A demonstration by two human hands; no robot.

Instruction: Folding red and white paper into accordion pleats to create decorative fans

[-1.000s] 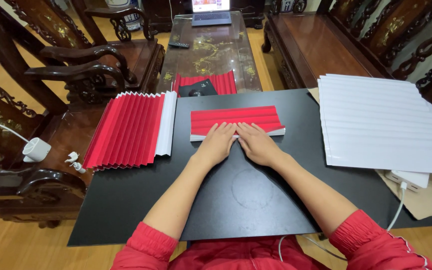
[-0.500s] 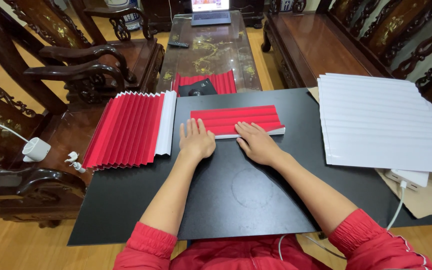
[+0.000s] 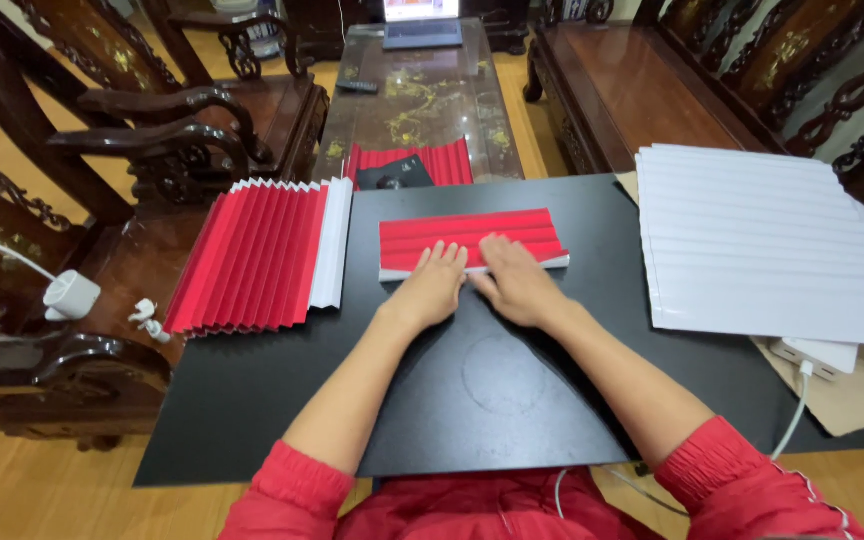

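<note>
A red paper strip [image 3: 472, 236], folded into narrow pleats with a white edge showing, lies across the far middle of a black board [image 3: 432, 400]. My left hand [image 3: 432, 287] lies flat on the strip's near edge, fingers together and pointing away. My right hand [image 3: 514, 280] presses flat beside it, almost touching it. Both palms face down on the paper and board. Red sleeves cover my forearms near the wrists' far ends.
A wider pleated red sheet [image 3: 257, 255] with a white edge lies on the board's left side. A white creased paper stack [image 3: 772, 240] lies at the right, over a brown sheet and a white charger [image 3: 814, 354]. Dark carved wooden chairs and a glass table [image 3: 417, 95] with a laptop stand beyond.
My left hand slid back right along the strip's near edge, and both hands now sit close together at its middle.
</note>
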